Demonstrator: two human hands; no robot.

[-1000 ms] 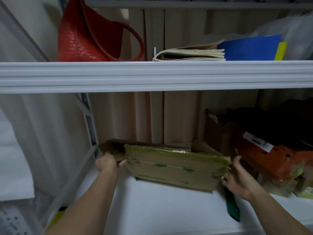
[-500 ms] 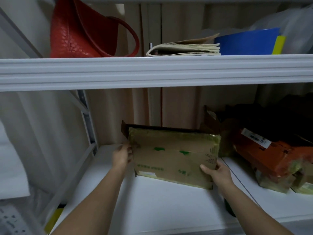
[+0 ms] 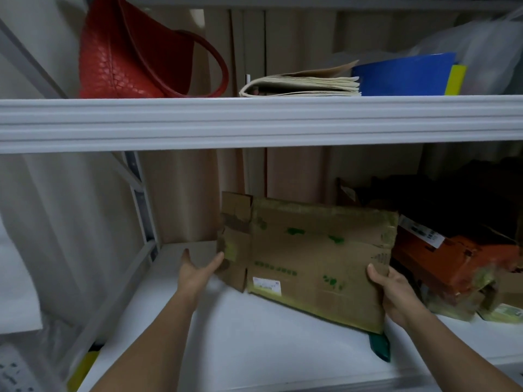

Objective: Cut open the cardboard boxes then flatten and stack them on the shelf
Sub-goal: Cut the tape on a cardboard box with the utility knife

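Observation:
A flattened brown cardboard box (image 3: pixel 314 258) with green print and a white label stands on edge on the white lower shelf (image 3: pixel 254 335), tilted up towards me. My right hand (image 3: pixel 396 292) grips its right edge, thumb on the front face. My left hand (image 3: pixel 198 270) is spread beside the box's left flap, fingertips touching the flap. A dark green cutter handle (image 3: pixel 380 346) pokes out from under the box's lower right corner.
An orange box (image 3: pixel 452 258) and other crumpled cardboard fill the shelf's right end. On the upper shelf (image 3: pixel 254 120) sit a red handbag (image 3: pixel 133 52), a stack of papers (image 3: pixel 305 86) and a blue folder (image 3: pixel 402 75). A grey shelf upright (image 3: pixel 141 205) stands at left.
The box has been raised from lying low to standing nearly upright and shifted right. My left hand released its grip on the left edge and now lies spread beside the flap.

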